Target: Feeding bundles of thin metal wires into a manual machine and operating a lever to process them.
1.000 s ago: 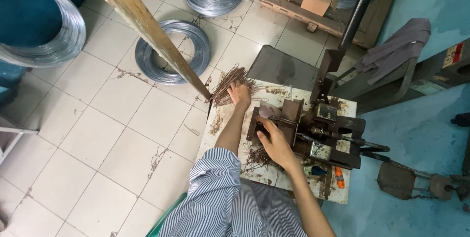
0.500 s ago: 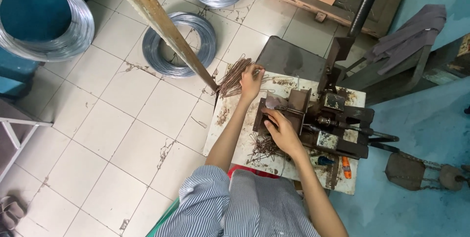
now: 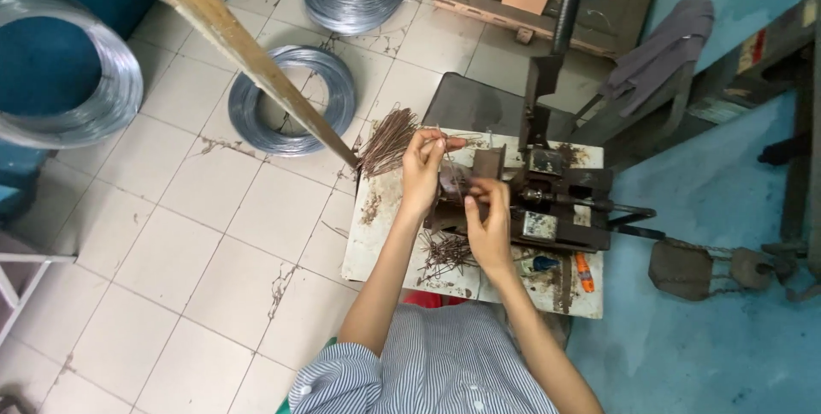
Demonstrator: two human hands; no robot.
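Head view: left hand [image 3: 422,170] pinches one rusty wire piece [image 3: 448,142], right hand [image 3: 489,224] pinches at the bench press [image 3: 547,204]; unworked bundle [image 3: 386,140] remains on the tabletop [image 3: 376,239].

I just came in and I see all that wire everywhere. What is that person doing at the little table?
A person in a striped shirt sits at a small white table with a dark metal machine on it. The left hand pinches a thin rusty wire piece above a pile of similar brown wire pieces. The right hand is at the machine's near side, close to more short wire bits. Shiny wire coils lie on the tiled floor.
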